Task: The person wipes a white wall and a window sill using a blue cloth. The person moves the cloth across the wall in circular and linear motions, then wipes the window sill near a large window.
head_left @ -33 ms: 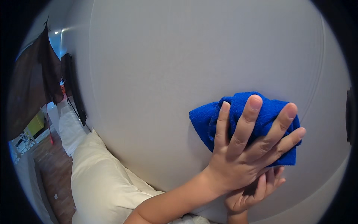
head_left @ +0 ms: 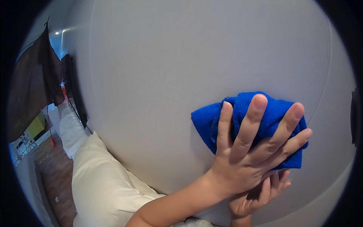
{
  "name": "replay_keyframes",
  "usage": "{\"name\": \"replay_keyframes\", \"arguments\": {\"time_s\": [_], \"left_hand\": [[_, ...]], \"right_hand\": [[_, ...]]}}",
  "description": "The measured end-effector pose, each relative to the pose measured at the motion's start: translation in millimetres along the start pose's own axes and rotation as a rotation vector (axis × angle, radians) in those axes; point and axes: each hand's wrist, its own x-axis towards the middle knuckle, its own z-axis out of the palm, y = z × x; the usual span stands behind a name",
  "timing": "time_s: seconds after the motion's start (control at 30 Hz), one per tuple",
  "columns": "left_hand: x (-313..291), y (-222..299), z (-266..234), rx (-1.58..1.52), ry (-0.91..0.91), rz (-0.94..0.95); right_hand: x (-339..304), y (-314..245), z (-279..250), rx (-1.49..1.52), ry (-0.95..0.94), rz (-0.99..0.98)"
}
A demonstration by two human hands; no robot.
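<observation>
My left hand (head_left: 242,164) presses a bunched blue cloth (head_left: 210,122) against a large, smooth pale grey surface (head_left: 159,68). Its fingers are spread over the cloth, tips showing along the upper right, and the thumb is hidden. One corner of the cloth sticks out to the left of the hand. Just below, my right hand (head_left: 251,202) is partly covered by the left wrist and palm. Its fingers are loosely bent and apart, pointing up and right near the cloth's lower edge. Nothing shows in it; whether it touches the cloth, I cannot tell.
Cream padded bedding (head_left: 98,178) lies along the foot of the grey surface. A dark cloth (head_left: 32,83) hangs at far left, above a wooden floor (head_left: 56,170). White fabric (head_left: 73,132) lies beyond the bedding. A dark object (head_left: 354,117) sits at the right rim.
My left hand and the blue cloth have shifted very slightly; the fingertips are a touch farther right. My right hand has stayed nearly in place beneath.
</observation>
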Motion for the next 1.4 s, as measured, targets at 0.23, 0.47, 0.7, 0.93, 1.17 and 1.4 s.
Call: {"name": "replay_keyframes", "arguments": {"time_s": [0.23,0.47,0.7,0.93,1.17,1.4], "left_hand": [[28.0,-70.4,-18.8,0.261,-0.115,-0.099],[2.5,-42.2,-11.2,0.144,-0.172,-0.070],[-7.8,-87.6,-15.0,0.150,0.060,-0.157],[-19.4,-114.0,-31.5,0.211,0.075,-0.328],[-55.5,-9.0,-14.8,0.115,-0.156,-0.234],[-56.0,-79.3,-32.9,0.200,-0.025,-0.329]], "right_hand": [[-2.6,11.4,-8.7,-0.015,-0.111,-0.038],[-14.2,13.8,-3.1,0.099,-0.071,-0.021],[-18.1,9.0,-10.5,0.011,-0.190,-0.028],[-16.9,4.1,-2.9,0.029,-0.124,-0.051],[-30.8,18.1,-12.0,0.137,-0.118,-0.041],[-27.3,19.3,-16.3,0.053,-0.164,-0.088]]}}
